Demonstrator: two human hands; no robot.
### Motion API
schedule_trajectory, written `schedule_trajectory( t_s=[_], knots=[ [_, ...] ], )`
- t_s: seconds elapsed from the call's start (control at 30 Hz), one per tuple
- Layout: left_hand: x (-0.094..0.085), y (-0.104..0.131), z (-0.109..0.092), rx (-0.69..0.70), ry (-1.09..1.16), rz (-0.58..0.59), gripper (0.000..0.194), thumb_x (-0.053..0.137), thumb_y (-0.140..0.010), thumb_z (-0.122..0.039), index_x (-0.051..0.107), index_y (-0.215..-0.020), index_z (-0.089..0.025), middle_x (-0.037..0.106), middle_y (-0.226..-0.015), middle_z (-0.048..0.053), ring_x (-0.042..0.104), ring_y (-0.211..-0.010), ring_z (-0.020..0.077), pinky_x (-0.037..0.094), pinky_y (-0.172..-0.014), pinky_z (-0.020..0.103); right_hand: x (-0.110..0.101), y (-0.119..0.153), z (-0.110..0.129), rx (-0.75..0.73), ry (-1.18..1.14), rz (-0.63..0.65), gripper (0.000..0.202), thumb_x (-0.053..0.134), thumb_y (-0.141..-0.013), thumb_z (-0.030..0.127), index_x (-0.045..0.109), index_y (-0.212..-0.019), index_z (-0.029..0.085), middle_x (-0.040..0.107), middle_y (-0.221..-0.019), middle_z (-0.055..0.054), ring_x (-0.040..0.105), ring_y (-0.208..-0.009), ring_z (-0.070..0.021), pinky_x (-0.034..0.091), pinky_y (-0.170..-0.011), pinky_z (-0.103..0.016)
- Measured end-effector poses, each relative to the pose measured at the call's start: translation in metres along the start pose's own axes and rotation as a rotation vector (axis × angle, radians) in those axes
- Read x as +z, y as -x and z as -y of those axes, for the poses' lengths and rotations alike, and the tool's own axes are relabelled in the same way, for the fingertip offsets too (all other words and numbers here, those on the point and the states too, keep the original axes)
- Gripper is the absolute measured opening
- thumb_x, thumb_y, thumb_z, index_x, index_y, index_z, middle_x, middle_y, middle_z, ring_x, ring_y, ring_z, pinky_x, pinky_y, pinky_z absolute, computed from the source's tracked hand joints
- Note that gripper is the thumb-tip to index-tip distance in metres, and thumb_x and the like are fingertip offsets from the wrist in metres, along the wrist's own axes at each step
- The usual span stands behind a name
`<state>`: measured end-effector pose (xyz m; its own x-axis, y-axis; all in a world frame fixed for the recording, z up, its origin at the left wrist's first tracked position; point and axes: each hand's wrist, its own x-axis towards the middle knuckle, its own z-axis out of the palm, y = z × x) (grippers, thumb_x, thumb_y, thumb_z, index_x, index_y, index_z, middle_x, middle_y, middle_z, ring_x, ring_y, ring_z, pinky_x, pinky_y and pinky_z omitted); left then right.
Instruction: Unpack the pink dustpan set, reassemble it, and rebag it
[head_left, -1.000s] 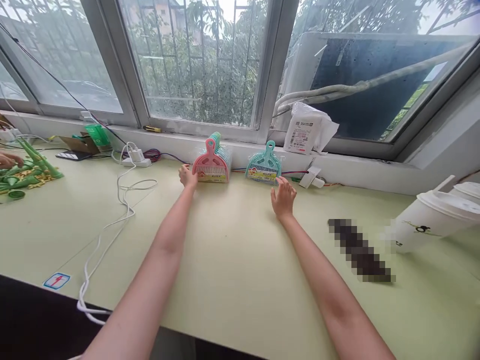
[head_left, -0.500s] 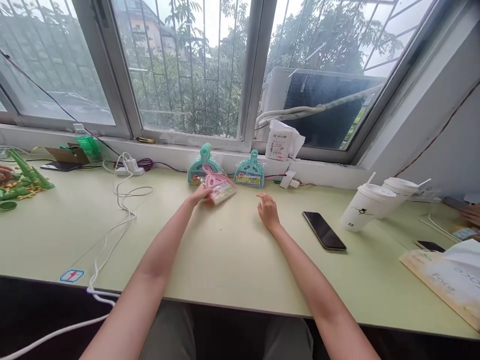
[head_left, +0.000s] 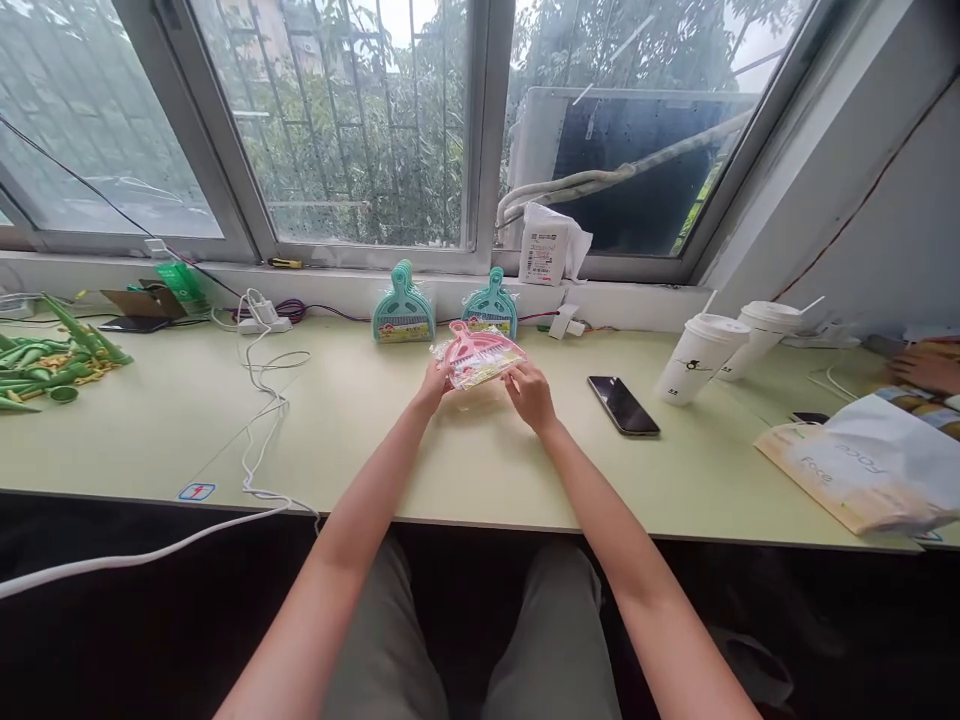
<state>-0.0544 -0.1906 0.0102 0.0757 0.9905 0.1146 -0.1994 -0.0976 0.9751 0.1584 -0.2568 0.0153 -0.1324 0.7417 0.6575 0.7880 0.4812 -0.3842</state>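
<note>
Pink dustpan (head_left: 482,362), in a clear wrapper with its brush, is held between the two hands over the table (head_left: 337,430), handle pointing away from the person and lower edge tilted. On the far left lies a heap of green pods (head_left: 49,365); nearer the middle a white cable (head_left: 255,455) trails across the table top. The left hand (head_left: 433,382) comes next, its fingers closed on the left side of the wrapped dustpan. Behind stand two stacks of teal dustpans — the left one (head_left: 403,318) upright by the wall below the window, the right one (head_left: 496,300) partly hidden by the pink handle. The right hand (head_left: 532,395) grips the right edge of the wrapper, between thumb and fingers. Further right are a phone (head_left: 624,405), two white cups (head_left: 697,360) and a paper packet (head_left: 862,460), with another person's hand (head_left: 930,368) beyond it.

The step in hand looks like steadying and turning the wrapped dustpan with both hands, well short of being set down. As I judge it, the next move calls for an even grip on both sides, since the film looks slippery — though the glare makes it hard to tell whether one pink dustpan is held or several.
</note>
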Motion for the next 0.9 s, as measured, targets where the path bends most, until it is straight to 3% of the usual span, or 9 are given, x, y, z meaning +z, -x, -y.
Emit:
schedule_trajectory(
  t_s=[0.1,0.17,0.3,0.37,0.5,0.67,0.8,0.9],
  knots=[
    [0.000,0.007,0.000,-0.092,0.092,-0.065,0.065,0.076,-0.068,-0.025,0.045,-0.126,-0.025,0.068,-0.114,0.007,0.070,-0.079,0.0140,0.058,-0.075,0.030,0.006,-0.003,-0.004,0.213,-0.298,0.128,0.039,0.044,-0.099,0.042,0.071,-0.079,0.021,0.067,-0.068,-0.002,0.062,-0.068,-0.0177,0.046,-0.073,-0.028],
    [0.001,0.011,-0.001,-0.120,0.119,-0.065,0.071,0.081,-0.065,-0.025,0.043,-0.125,-0.024,0.067,-0.116,0.007,0.071,-0.081,0.0142,0.057,-0.081,0.031,0.011,-0.004,-0.007,0.397,-0.506,0.131,0.038,0.053,-0.095,0.049,0.071,-0.078,0.020,0.060,-0.052,0.002,0.055,-0.053,-0.0145,0.044,-0.063,-0.025],
    [0.004,0.017,-0.002,-0.108,0.037,0.025,0.063,0.083,-0.065,-0.033,0.052,-0.118,-0.021,0.070,-0.112,0.008,0.072,-0.084,0.0175,0.057,-0.087,0.036,0.010,-0.007,-0.009,0.766,-0.895,0.074,0.032,0.058,-0.092,0.047,0.066,-0.091,0.016,0.057,-0.049,0.004,0.037,-0.036,-0.0081,0.032,-0.042,-0.021],
    [0.004,0.020,-0.002,-0.073,-0.026,0.083,0.061,0.084,-0.064,-0.037,0.057,-0.115,-0.020,0.071,-0.109,0.008,0.071,-0.087,0.0192,0.057,-0.087,0.038,0.007,-0.010,-0.011,0.861,-1.042,0.032,0.022,0.060,-0.092,0.037,0.063,-0.093,0.015,0.060,-0.055,0.003,0.040,-0.038,-0.0066,0.033,-0.041,-0.019],
    [0.009,0.024,0.000,-0.026,-0.042,0.184,0.062,0.085,-0.062,-0.039,0.058,-0.114,-0.018,0.070,-0.109,0.008,0.070,-0.093,0.0206,0.056,-0.090,0.040,0.005,-0.013,-0.018,0.882,-1.137,-0.044,0.012,0.066,-0.086,0.028,0.063,-0.085,0.017,0.066,-0.070,0.000,0.057,-0.057,-0.0076,0.048,-0.056,-0.017],
    [0.017,0.033,-0.005,-0.083,-0.093,0.251,0.073,0.088,-0.061,-0.041,0.049,-0.120,-0.023,0.071,-0.110,0.007,0.070,-0.093,0.0216,0.055,-0.091,0.043,0.015,-0.012,-0.023,0.750,-1.189,-0.171,0.024,0.074,-0.078,0.027,0.058,-0.096,0.021,0.071,-0.096,-0.001,0.068,-0.090,-0.0139,0.056,-0.084,-0.030],
    [0.013,0.031,-0.011,-0.124,-0.159,0.325,0.057,0.064,-0.079,-0.068,0.058,-0.114,-0.023,0.072,-0.107,0.009,0.071,-0.095,0.0239,0.053,-0.089,0.039,0.017,-0.011,-0.026,0.782,-1.213,-0.250,0.027,0.074,-0.078,0.028,0.056,-0.096,0.021,0.071,-0.095,-0.002,0.069,-0.090,-0.0157,0.058,-0.082,-0.031],
    [0.008,0.024,-0.010,-0.093,-0.233,0.181,0.055,0.050,-0.086,-0.070,0.066,-0.093,-0.018,0.072,-0.097,0.010,0.071,-0.091,0.0234,0.053,-0.084,0.035,0.016,-0.011,-0.026,0.808,-1.205,-0.271,0.029,0.077,-0.077,0.032,0.056,-0.092,0.020,0.070,-0.088,-0.001,0.069,-0.084,-0.0155,0.059,-0.076,-0.029]
  ],
)
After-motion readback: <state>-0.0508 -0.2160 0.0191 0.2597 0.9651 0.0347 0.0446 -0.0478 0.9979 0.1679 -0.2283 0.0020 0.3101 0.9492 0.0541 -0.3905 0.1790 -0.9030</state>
